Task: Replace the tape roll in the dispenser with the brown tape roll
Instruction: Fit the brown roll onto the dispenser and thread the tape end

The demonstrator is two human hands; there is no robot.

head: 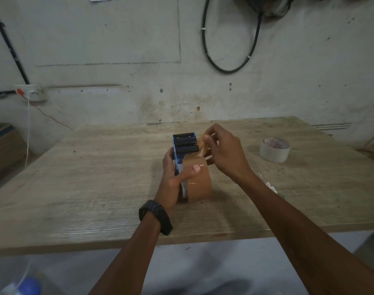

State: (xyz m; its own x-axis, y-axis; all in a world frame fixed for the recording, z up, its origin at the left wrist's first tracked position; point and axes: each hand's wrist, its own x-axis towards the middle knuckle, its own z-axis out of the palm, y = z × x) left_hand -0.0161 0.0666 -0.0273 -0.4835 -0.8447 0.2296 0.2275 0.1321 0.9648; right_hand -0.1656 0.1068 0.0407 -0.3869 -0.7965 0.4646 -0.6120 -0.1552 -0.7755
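Above the middle of the wooden worktop, the left hand is closed around the blue dispenser, with its thumb lying on the brown tape roll that sits in it. The right hand pinches the loose end of the brown tape just beside the black rollers. A pale tape roll lies well apart, on the right.

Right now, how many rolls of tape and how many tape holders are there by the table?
Tape rolls: 2, the shiny brown tape roll on the dispenser and the pale whitish tape roll lying on the wooden table.
Blue and black tape dispensers: 1.
Total: 3.
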